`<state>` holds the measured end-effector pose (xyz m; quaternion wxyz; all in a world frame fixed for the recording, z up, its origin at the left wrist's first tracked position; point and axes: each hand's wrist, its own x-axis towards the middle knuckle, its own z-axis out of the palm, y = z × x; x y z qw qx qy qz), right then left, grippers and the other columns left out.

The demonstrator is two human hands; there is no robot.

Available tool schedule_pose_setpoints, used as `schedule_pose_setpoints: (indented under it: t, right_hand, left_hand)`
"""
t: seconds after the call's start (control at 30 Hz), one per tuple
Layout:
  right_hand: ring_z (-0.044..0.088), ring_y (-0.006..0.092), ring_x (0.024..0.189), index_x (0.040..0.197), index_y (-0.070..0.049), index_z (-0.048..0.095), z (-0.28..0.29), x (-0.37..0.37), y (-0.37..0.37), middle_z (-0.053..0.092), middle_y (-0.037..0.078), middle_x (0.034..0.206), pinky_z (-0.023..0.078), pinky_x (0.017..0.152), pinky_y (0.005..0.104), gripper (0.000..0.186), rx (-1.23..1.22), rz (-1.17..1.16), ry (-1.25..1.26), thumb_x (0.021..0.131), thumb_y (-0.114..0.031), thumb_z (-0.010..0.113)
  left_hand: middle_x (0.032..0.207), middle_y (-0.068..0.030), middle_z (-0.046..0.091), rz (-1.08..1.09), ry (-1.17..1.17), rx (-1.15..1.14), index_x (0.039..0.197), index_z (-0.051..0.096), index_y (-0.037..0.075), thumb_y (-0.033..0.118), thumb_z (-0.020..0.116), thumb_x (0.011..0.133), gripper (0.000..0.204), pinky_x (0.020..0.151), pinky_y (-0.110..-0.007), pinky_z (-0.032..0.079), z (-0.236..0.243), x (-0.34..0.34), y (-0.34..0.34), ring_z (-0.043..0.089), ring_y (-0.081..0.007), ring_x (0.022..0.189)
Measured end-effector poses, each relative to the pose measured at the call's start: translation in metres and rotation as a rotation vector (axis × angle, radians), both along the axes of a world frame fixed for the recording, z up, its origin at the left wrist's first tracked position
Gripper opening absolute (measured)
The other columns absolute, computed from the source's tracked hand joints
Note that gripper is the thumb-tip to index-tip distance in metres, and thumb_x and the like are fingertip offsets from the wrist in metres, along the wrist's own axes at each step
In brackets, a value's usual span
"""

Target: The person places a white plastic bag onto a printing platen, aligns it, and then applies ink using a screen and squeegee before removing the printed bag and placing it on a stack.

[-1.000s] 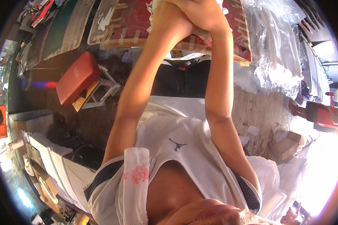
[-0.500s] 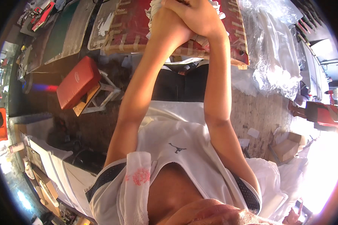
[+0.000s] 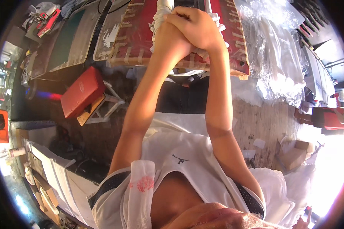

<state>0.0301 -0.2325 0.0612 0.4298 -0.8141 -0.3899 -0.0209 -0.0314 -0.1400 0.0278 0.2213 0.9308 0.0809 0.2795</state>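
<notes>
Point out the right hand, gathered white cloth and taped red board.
Right hand [image 3: 200,29], head view: its back.
Gathered white cloth [image 3: 156,23], head view: folds at left.
Taped red board [image 3: 137,33], head view: bare left side.

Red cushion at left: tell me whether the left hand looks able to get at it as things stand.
Probably not without slipping free first: the left hand is partly covered by the right hand at the white bunched cloth. The side toward the red cushion looks open.

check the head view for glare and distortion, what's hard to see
Head view: white glare swallows detail right of the cardboard box; head view: crinkled clear plastic throws bright highlights; head view: fisheye bends edges toward the dark rim; head view: left hand and right hand look fairly sharp.
</notes>
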Motion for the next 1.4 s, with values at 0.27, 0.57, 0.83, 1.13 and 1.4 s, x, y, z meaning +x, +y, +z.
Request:
schedule_pose_setpoints:
  t: [0.27, 0.57, 0.83, 1.13, 1.4]
  right_hand:
    - [0.069, 0.0295, 0.081, 0.101, -0.007, 0.075, -0.002, 0.0, 0.001, 0.073, 0.015, 0.09, 0.052, 0.079, 0.0379, 0.039, 0.008, 0.005, 0.003, 0.092, -0.043, 0.065]
    - [0.068, 0.0295, 0.08, 0.101, -0.006, 0.074, -0.002, 0.001, -0.001, 0.072, 0.015, 0.088, 0.052, 0.079, 0.0379, 0.039, 0.011, 0.005, 0.001, 0.093, -0.044, 0.067]
    - [0.067, 0.0298, 0.078, 0.1, -0.006, 0.074, -0.002, 0.001, 0.002, 0.072, 0.016, 0.086, 0.052, 0.078, 0.0377, 0.04, 0.022, 0.031, -0.021, 0.093, -0.045, 0.067]
    - [0.067, 0.0273, 0.077, 0.1, -0.006, 0.074, 0.0, 0.0, -0.004, 0.072, 0.015, 0.086, 0.051, 0.077, 0.0386, 0.039, 0.029, 0.007, 0.001, 0.093, -0.044, 0.067]
    - [0.066, 0.032, 0.078, 0.098, -0.004, 0.073, -0.002, -0.001, 0.0, 0.071, 0.017, 0.086, 0.051, 0.077, 0.0395, 0.039, 0.06, 0.025, -0.03, 0.093, -0.042, 0.067]
  left_hand:
    - [0.107, -0.0152, 0.075, 0.003, -0.018, -0.007, 0.116, 0.068, 0.009, 0.032, 0.08, 0.079, 0.045, 0.079, -0.049, 0.057, -0.001, -0.001, 0.0, 0.071, -0.0371, 0.1]
    - [0.109, -0.0157, 0.074, 0.004, -0.01, -0.072, 0.118, 0.067, 0.008, 0.033, 0.081, 0.078, 0.049, 0.081, -0.049, 0.057, 0.002, -0.001, -0.002, 0.071, -0.0372, 0.102]
    - [0.109, -0.0182, 0.074, 0.04, 0.053, -0.139, 0.125, 0.061, 0.006, 0.034, 0.082, 0.076, 0.06, 0.083, -0.049, 0.057, 0.009, -0.006, -0.004, 0.071, -0.0376, 0.104]
    - [0.109, -0.0174, 0.074, 0.014, 0.102, -0.084, 0.126, 0.06, 0.006, 0.035, 0.086, 0.072, 0.067, 0.081, -0.049, 0.057, 0.008, -0.002, -0.004, 0.072, -0.0371, 0.101]
    - [0.107, -0.0152, 0.075, -0.016, 0.088, -0.077, 0.116, 0.067, 0.008, 0.034, 0.084, 0.073, 0.053, 0.08, -0.05, 0.057, 0.002, -0.001, 0.001, 0.071, -0.0372, 0.1]
